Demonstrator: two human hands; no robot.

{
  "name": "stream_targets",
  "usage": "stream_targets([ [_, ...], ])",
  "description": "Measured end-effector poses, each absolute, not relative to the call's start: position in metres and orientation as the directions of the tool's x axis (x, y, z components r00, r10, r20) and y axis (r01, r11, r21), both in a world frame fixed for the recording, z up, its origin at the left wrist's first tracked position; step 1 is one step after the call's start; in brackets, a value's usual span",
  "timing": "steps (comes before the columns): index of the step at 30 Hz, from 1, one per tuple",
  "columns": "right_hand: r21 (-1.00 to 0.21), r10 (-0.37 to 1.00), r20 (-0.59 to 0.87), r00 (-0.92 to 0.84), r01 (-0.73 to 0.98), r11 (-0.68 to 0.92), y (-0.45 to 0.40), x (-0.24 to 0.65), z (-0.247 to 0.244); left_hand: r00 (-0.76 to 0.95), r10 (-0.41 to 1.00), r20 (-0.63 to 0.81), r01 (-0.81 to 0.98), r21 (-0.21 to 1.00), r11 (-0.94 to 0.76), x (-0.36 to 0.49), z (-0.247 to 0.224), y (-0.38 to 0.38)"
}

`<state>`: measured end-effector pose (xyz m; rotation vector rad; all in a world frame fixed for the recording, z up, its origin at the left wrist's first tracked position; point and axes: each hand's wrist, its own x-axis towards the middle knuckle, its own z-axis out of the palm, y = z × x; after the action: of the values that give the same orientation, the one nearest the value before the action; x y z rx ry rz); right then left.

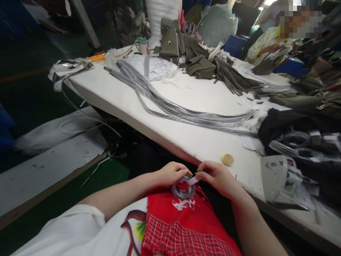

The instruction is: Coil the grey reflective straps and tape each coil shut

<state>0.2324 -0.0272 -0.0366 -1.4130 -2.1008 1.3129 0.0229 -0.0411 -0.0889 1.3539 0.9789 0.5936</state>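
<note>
A coil of clear-wrapped strip (183,192) rests over the red apron at my lap. My left hand (174,173) grips its upper edge, fingers closed around it. A short pale tape piece (194,180) reaches from the coil to my right hand (215,176), where thumb and forefinger pinch its end. Both hands are just off the table's near edge. Long grey plastic-wrapped strips (183,115) curve across the white table (165,133) beyond them.
A yellow-rimmed round roll (227,159) lies near the table edge. A grey tape dispenser (275,177) stands at right, beside more coils (295,139) on black cloth. Olive bags (170,41) and a cup (141,45) are at the back. Another person's hand (274,48) shows at upper right.
</note>
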Motion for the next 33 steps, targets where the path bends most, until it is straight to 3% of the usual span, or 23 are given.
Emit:
stream_targets([
  [5,-0.933,0.916,-0.164,-0.367,0.36,-0.022,-0.028,0.227,-0.07,0.569,0.814,-0.121,0.192,0.981,0.011,0.03,-0.081,-0.046],
  [9,-0.879,0.867,-0.396,-0.304,0.399,-0.261,-0.033,0.226,-0.095,0.491,0.865,-0.105,0.22,0.975,-0.006,0.031,-0.082,-0.051],
  [12,-0.874,0.77,-0.479,-0.422,0.309,-0.375,-0.042,0.225,-0.105,0.46,0.885,-0.066,0.216,0.976,-0.039,0.029,-0.082,-0.053],
  [16,-0.929,0.855,-0.37,-0.365,0.115,-0.353,-0.052,0.216,-0.107,0.437,0.899,-0.025,0.208,0.975,-0.075,0.026,-0.08,-0.054],
  [20,-0.952,0.931,-0.254,-0.261,0.238,-0.193,-0.055,0.212,-0.097,0.39,0.914,-0.112,0.276,0.961,0.0,0.026,-0.081,-0.053],
  [24,-0.943,0.879,-0.316,-0.358,0.224,-0.247,-0.052,0.221,-0.083,0.379,0.903,-0.2,0.364,0.93,0.053,0.031,-0.076,-0.051],
  [27,-0.946,0.842,-0.318,-0.435,0.209,-0.249,-0.051,0.227,-0.071,0.379,0.91,-0.167,0.416,0.909,-0.006,0.036,-0.069,-0.05],
  [33,-0.901,0.856,-0.344,-0.385,0.392,-0.186,-0.05,0.229,-0.059,0.409,0.903,-0.13,0.466,0.881,-0.084,0.042,-0.064,-0.052],
])
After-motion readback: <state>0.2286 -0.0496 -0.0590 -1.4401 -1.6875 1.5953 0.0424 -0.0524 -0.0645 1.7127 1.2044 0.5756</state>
